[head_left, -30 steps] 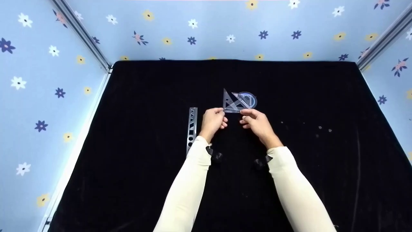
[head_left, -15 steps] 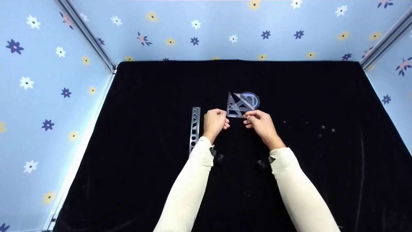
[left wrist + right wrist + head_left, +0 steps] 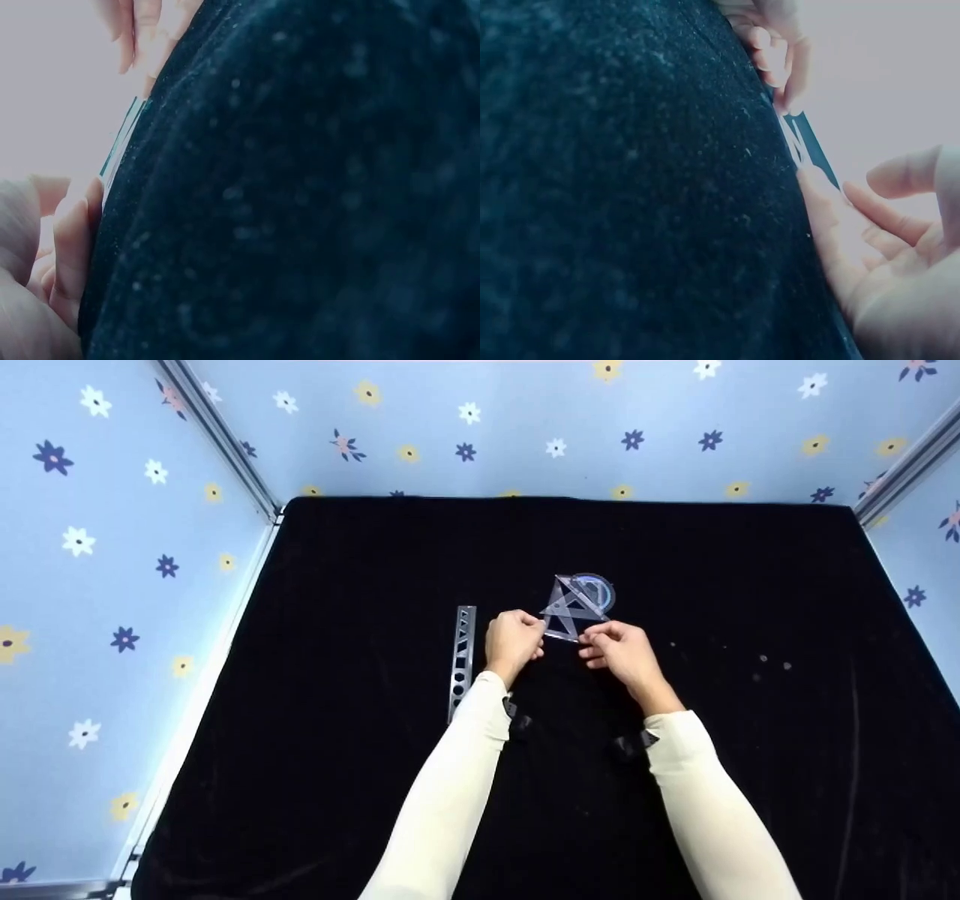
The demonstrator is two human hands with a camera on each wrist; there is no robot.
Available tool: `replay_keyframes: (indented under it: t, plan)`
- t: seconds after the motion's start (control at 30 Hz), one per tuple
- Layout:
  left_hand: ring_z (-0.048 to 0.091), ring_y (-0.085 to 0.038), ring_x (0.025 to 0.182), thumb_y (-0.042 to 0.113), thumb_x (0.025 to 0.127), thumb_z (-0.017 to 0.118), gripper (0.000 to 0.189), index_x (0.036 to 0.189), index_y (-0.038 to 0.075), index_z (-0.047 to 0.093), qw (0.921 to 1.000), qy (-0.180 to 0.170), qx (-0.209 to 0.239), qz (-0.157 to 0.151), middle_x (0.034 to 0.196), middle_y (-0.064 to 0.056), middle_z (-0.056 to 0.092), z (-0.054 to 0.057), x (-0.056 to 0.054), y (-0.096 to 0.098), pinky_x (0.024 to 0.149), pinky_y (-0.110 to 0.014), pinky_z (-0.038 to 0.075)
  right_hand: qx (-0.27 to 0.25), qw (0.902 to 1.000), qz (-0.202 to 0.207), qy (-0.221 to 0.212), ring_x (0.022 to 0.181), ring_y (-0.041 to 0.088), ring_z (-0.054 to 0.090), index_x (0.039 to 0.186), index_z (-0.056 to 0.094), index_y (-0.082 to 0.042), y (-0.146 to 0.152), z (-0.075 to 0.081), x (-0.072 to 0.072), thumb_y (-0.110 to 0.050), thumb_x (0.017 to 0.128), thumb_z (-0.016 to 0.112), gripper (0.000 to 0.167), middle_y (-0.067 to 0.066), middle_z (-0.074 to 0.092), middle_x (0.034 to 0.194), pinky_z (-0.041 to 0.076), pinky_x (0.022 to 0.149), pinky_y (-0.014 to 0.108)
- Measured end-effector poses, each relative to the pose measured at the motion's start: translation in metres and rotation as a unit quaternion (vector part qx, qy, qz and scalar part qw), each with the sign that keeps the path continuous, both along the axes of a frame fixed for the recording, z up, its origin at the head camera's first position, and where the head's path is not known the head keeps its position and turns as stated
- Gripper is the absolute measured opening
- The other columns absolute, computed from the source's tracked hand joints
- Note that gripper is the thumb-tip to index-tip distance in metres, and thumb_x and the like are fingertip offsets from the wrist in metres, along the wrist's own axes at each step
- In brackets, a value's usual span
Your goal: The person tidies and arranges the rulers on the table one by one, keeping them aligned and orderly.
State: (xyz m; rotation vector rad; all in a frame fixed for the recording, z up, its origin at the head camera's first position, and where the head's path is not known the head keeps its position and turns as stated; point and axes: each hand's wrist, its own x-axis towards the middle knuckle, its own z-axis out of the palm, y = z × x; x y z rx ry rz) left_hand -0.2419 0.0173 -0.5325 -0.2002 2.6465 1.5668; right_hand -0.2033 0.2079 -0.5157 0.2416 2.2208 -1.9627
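Note:
A clear set square [image 3: 550, 624] lies on the black cloth, its near edge held at both ends. At its near left corner, my left hand [image 3: 515, 640] pinches it with fingertips. The right hand [image 3: 621, 654] pinches the near right corner between thumb and finger. In the right wrist view, a thin edge of the set square [image 3: 817, 154] runs from one hand to the other. Partly overlapping it is a second clear set square [image 3: 586, 611], which also overlaps a round-edged blue-tinted protractor [image 3: 610, 594]. The left wrist view shows only the left hand's curled fingers [image 3: 73, 240] and the bright edge.
A clear ruler [image 3: 463, 645] with cut-out shapes lies left of the left hand, its near end beneath the left sleeve [image 3: 457, 780]. Black cloth covers the table [image 3: 337, 660]. Flowered blue walls [image 3: 525, 427] stand at the back and sides.
The held set square has come nearer the person and turned clockwise, its top corner swinging right to meet the second set square. The head view has shifted slightly.

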Motion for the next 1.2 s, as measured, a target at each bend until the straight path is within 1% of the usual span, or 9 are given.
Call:
replay_keyframes:
  t: [0.37,0.53,0.7,0.83,0.93,1.0,1.1,1.17,1.2]
  plan:
    - [0.062,-0.003,0.044,0.021,0.088,0.081,0.012,0.077,0.018,0.076,0.9974,-0.048,-0.012,-0.052,0.059,0.007,0.070,0.005,-0.004,-0.003,0.047,-0.018,0.051,0.057,0.9983,0.012,-0.008,0.078,0.008,0.073,0.119,0.067,0.010,0.003,0.006,0.015,-0.007,0.103,0.057,0.026,0.024,0.072,0.119,0.060,0.064,0.023]
    - [0.063,-0.003,0.045,0.022,0.086,0.084,0.012,0.087,0.017,0.073,0.9955,-0.059,-0.018,-0.071,0.059,0.007,0.070,0.007,-0.005,-0.005,0.050,-0.019,0.053,0.069,0.9975,0.016,-0.008,0.081,0.010,0.073,0.120,0.068,0.009,0.003,0.009,0.023,-0.007,0.103,0.057,0.026,0.025,0.071,0.121,0.060,0.066,0.023]
    - [0.066,-0.004,0.049,0.033,0.081,0.089,0.033,0.104,0.021,0.068,0.9902,-0.047,-0.094,-0.092,0.056,0.011,0.068,0.010,-0.004,-0.004,0.065,-0.023,0.054,0.077,0.9970,0.012,-0.005,0.081,0.009,0.073,0.121,0.068,0.009,0.005,0.010,0.028,-0.006,0.101,0.057,0.027,0.025,0.072,0.119,0.061,0.068,0.023]
    - [0.073,-0.008,0.066,0.045,0.078,0.089,0.048,0.114,0.024,0.065,0.9815,-0.038,-0.156,-0.105,0.058,0.014,0.069,0.014,0.000,-0.004,0.078,-0.033,0.054,0.079,0.9969,0.008,0.002,0.080,0.008,0.073,0.122,0.067,0.009,0.008,0.009,0.032,-0.006,0.102,0.057,0.027,0.026,0.072,0.118,0.061,0.068,0.022]
    - [0.076,-0.017,0.086,0.050,0.077,0.089,0.058,0.122,0.026,0.062,0.9756,-0.033,-0.185,-0.114,0.074,0.010,0.076,0.015,0.002,-0.004,0.085,-0.040,0.055,0.075,0.9971,0.002,0.005,0.079,0.008,0.073,0.122,0.067,0.010,0.009,0.008,0.035,-0.006,0.102,0.057,0.028,0.027,0.072,0.119,0.061,0.068,0.022]
    - [0.074,-0.024,0.100,0.053,0.075,0.089,0.069,0.132,0.027,0.060,0.9716,-0.029,-0.203,-0.118,0.095,0.002,0.080,0.013,0.000,-0.003,0.088,-0.043,0.055,0.072,0.9974,0.000,0.005,0.080,0.007,0.073,0.123,0.067,0.010,0.010,0.008,0.036,-0.006,0.102,0.057,0.028,0.026,0.072,0.119,0.061,0.068,0.022]
    - [0.071,-0.030,0.114,0.057,0.075,0.088,0.089,0.150,0.029,0.050,0.9647,-0.028,-0.226,-0.132,0.124,-0.007,0.075,0.014,0.000,-0.003,0.093,-0.046,0.055,0.065,0.9979,-0.002,0.006,0.080,0.007,0.073,0.124,0.066,0.011,0.011,0.008,0.037,-0.006,0.102,0.057,0.029,0.027,0.071,0.120,0.061,0.068,0.023]
    - [0.069,-0.032,0.119,0.058,0.075,0.088,0.099,0.158,0.031,0.042,0.9611,-0.029,-0.236,-0.141,0.136,-0.011,0.070,0.016,0.001,-0.003,0.096,-0.048,0.055,0.060,0.9982,-0.003,0.008,0.080,0.006,0.073,0.125,0.066,0.011,0.011,0.008,0.038,-0.006,0.102,0.057,0.030,0.026,0.070,0.124,0.061,0.068,0.023]
    - [0.069,-0.033,0.119,0.059,0.074,0.088,0.102,0.160,0.031,0.040,0.9591,-0.027,-0.242,-0.143,0.138,-0.011,0.070,0.013,-0.002,-0.003,0.095,-0.048,0.055,0.057,0.9984,-0.003,0.008,0.080,0.006,0.073,0.125,0.066,0.012,0.012,0.008,0.038,-0.006,0.102,0.057,0.030,0.027,0.070,0.125,0.061,0.068,0.023]
